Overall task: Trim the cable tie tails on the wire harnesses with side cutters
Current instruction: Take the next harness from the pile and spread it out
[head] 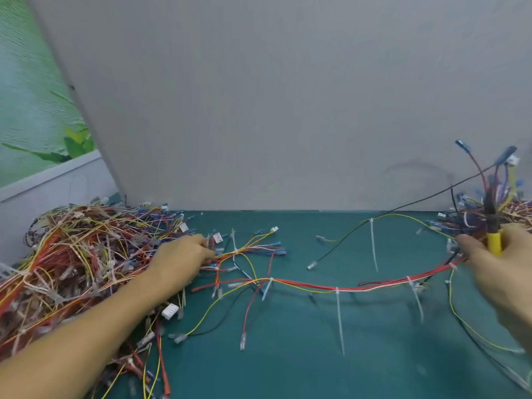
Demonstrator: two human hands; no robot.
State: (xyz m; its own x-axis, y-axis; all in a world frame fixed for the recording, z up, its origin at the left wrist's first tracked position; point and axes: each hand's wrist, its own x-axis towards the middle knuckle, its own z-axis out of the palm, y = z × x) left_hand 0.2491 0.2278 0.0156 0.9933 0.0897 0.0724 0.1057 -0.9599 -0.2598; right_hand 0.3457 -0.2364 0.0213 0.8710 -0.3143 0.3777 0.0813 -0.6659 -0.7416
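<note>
Left hand (184,254) pinches the harness (316,287) on the counter (288,355); right hand (501,263) grips the cutters (493,240). The tie tails (340,321) all look uncut; trimming seems unstarted.

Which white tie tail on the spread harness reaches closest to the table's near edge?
The middle tail on the red wire bundle; its tip runs nearer than the tails on either side.

No text, label, brand or number readable anywhere. Yellow handle of side cutters (494,244), far right: no legible marking. White connector (275,229) on wire harness (345,287), mid counter: too small and blurred to read. Grey wall panel (288,96), far: plain.
</note>
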